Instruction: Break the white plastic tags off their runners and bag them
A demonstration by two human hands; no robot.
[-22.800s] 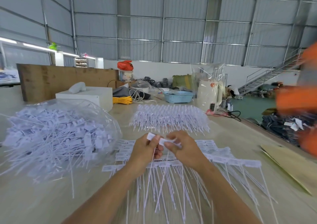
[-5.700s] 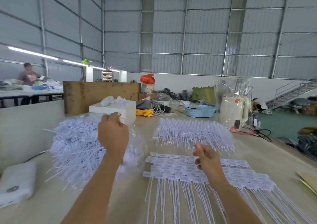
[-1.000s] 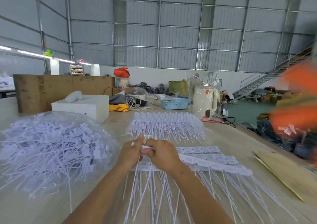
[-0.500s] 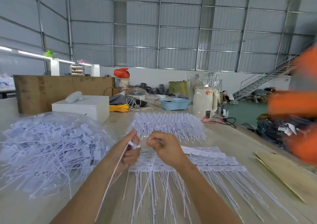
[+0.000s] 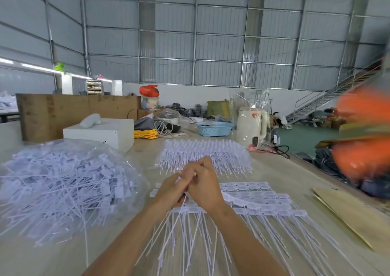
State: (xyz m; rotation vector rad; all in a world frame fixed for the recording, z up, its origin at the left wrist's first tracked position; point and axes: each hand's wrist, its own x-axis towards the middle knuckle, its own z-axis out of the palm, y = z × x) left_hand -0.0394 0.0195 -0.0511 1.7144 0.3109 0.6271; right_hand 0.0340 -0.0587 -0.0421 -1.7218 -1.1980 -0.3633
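Desk (image 5: 280,170) is carrying everything – big clear bag (image 5: 63,187) of loose white tags is sitting on the left, bulging full. A far stack of tag sheets (image 5: 204,155) is lying beyond the hands, a near stack (image 5: 253,197) is spreading out under them with tails fanning toward the camera. Cardboard (image 5: 354,216) is lying at the right edge; something orange and blurred is passing at far right.

Left hand (image 5: 173,191) and right hand (image 5: 205,186) are pressing together over the near stack, both clenched around white strips – which tag exactly is hidden between the fingers.

Half a second ago the hands were apart, the left one holding a freed tag with its tail hanging; now they are closing up again, as they were a second back. Likely meaning one tag snapped off and the next one being gripped for breaking.

Against the frame several seconds back, the left hand is no longer up at the bag – so bagging seems to be waiting until a handful builds up. Plenty of sheets are remaining; task is looking far from done.
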